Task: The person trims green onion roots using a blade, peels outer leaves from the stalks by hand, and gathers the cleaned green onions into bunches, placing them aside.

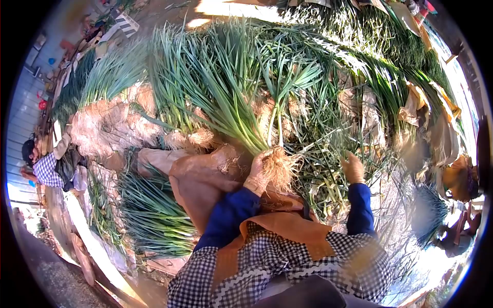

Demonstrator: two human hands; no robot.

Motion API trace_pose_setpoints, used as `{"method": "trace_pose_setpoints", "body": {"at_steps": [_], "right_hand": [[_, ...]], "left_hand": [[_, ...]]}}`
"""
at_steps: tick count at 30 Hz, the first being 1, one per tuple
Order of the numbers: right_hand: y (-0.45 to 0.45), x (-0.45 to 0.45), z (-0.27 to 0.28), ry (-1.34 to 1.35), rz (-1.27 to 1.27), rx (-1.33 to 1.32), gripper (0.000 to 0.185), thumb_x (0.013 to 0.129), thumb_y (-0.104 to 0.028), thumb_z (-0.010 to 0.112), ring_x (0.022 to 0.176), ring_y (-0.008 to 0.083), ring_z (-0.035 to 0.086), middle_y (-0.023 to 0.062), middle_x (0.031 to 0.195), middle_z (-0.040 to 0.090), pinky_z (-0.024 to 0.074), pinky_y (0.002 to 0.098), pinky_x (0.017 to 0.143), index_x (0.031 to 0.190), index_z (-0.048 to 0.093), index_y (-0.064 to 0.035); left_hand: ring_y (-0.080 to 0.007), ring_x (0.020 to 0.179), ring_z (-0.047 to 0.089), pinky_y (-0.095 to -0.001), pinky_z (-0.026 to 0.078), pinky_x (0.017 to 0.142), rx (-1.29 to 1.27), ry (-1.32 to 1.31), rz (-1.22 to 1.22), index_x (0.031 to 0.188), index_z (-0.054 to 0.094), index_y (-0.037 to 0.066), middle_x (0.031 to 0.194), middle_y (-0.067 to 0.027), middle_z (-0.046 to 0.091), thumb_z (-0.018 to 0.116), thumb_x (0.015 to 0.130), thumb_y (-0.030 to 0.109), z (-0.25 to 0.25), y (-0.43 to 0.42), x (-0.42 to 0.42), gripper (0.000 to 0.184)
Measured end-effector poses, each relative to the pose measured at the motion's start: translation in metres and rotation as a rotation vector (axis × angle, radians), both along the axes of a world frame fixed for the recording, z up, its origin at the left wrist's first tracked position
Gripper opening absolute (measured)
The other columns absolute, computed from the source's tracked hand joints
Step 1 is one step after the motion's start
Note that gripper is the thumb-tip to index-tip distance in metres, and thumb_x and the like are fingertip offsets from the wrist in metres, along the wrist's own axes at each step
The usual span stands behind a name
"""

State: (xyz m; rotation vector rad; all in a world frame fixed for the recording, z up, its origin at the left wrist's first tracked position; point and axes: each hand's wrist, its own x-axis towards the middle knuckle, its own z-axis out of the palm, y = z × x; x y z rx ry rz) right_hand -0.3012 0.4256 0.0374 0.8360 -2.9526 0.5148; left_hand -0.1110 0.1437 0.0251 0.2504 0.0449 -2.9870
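Observation:
My left hand (258, 177) is wrapped round the root end of a bunch of green onions (238, 115), whose long leaves fan up and to the left. Pale, hairy roots (282, 167) stick out to the right of its fingers. To the right, my right hand (353, 168) is held over loose leaves and trimmings (326, 179), apart from the bunch. Some thin leaf strands lie by its fingertips; whether it pinches any is too small to tell. Both hands look gloved.
More onions with roots (110, 123) lie in a row at the upper left. Another bundle (156, 215) lies at the lower left. Leafy piles (370, 46) fill the upper right. A person (49, 169) in checked sleeves is at the far left; a wooden beam (97, 246) runs nearby.

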Motion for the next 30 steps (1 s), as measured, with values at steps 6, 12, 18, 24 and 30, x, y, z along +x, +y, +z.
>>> {"method": "trace_pose_setpoints", "body": {"at_steps": [6, 12, 18, 24, 30], "right_hand": [[-0.174, 0.057, -0.072, -1.615, 0.197, -1.03, 0.032, 0.09, -0.017, 0.049, 0.089, 0.0196, 0.057, 0.0105, 0.109, 0.056, 0.0476, 0.0291, 0.08, 0.119, 0.048, -0.0036], [-0.164, 0.062, -0.004, -0.864, 0.223, -0.628, 0.042, 0.086, -0.037, 0.055, 0.049, 0.008, 0.036, -0.0022, 0.05, 0.046, 0.033, 0.026, 0.046, 0.06, 0.056, -0.0044], [-0.185, -0.009, -0.033, -0.31, 0.407, -0.206, 0.028, 0.083, -0.034, 0.054, 0.077, 0.0319, 0.06, 0.0146, 0.086, 0.063, 0.0474, 0.0391, 0.069, 0.089, 0.062, -0.008], [-0.275, -0.03, -0.104, 0.079, 1.066, 0.144, 0.033, 0.086, -0.029, 0.045, 0.114, 0.0225, 0.045, 0.004, 0.126, 0.047, 0.0332, 0.0429, 0.096, 0.114, 0.05, -0.0125], [-0.093, -0.07, -0.124, 0.097, 0.531, 0.499, 0.05, 0.082, -0.044, 0.051, 0.121, 0.0225, 0.036, -0.0017, 0.132, 0.04, 0.0292, 0.0427, 0.1, 0.125, 0.047, -0.0195]], "left_hand": [[-0.0255, 0.078, 0.058, -0.0392, 0.051, 0.074, -0.151, -0.202, 0.017, 0.106, 0.05, -0.006, 0.087, -0.0142, 0.058, 0.052, 0.082, 0.017, 0.06, 0.007, 0.016, 0.034], [-0.0253, 0.078, 0.058, -0.0389, 0.051, 0.073, -0.334, -0.214, 0.158, 0.108, 0.049, -0.005, 0.088, -0.0138, 0.058, 0.051, 0.083, 0.018, 0.094, -0.024, 0.067, 0.034], [-0.025, 0.078, 0.057, -0.0386, 0.051, 0.071, -0.482, -0.158, 0.371, 0.11, 0.048, -0.003, 0.09, -0.0134, 0.057, 0.05, 0.083, 0.019, 0.136, -0.071, 0.092, 0.035], [-0.0248, 0.079, 0.057, -0.0383, 0.051, 0.07, -0.593, -0.114, 0.519, 0.112, 0.047, -0.002, 0.091, -0.013, 0.056, 0.05, 0.084, 0.02, 0.174, -0.112, 0.102, 0.036], [-0.0246, 0.079, 0.056, -0.0381, 0.051, 0.069, -0.632, -0.108, 0.534, 0.114, 0.045, -0.001, 0.093, -0.0126, 0.055, 0.049, 0.084, 0.02, 0.166, -0.13, 0.087, 0.037]]}}
